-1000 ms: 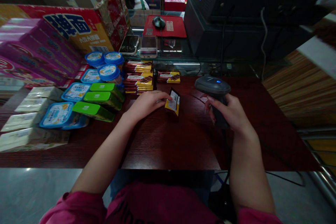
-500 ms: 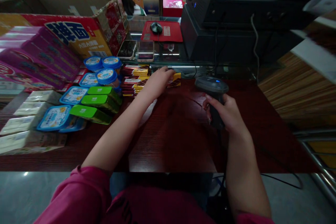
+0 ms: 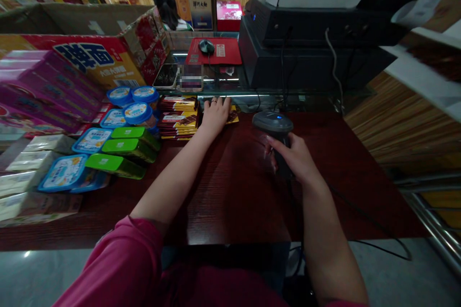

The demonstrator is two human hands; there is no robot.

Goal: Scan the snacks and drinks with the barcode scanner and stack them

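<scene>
- Left hand [image 3: 215, 117] was placed over a chocolate packet [image 3: 234, 116] near the far edge of the brown table [image 3: 234, 187]. Fingers were bent and slightly spread, a ring [image 3: 213, 100] worn on one; whether anything was pinched could not be told, grip hidden by the hand itself.
- Packet was partly covered; its yellow-and-brown end was left visible just right of the fingers.
- Packet stacks [image 3: 178, 127] were set just left of the left hand, printed faces up.
- Barcode scanner [image 3: 275, 124] was held by the right hand [image 3: 293, 158], its handle wrapped by closed fingers. Scanner head was kept above the table, right of the packet and well apart from it; a blue light was lit on top.
- Blue-lidded tubs [image 3: 139, 112], green-topped boxes [image 3: 124, 146] and pale packs [image 3: 34, 160] were grouped on the table's left part.
- Purple boxes [image 3: 50, 88] were lined up behind these, in front of a large open carton [image 3: 118, 57].
- Two phones [image 3: 165, 76] were laid beside the carton, on the glass counter [image 3: 245, 79].
- Mouse [image 3: 206, 47] was rested on a red pad [image 3: 230, 53], beside dark machines [image 3: 320, 64].
</scene>
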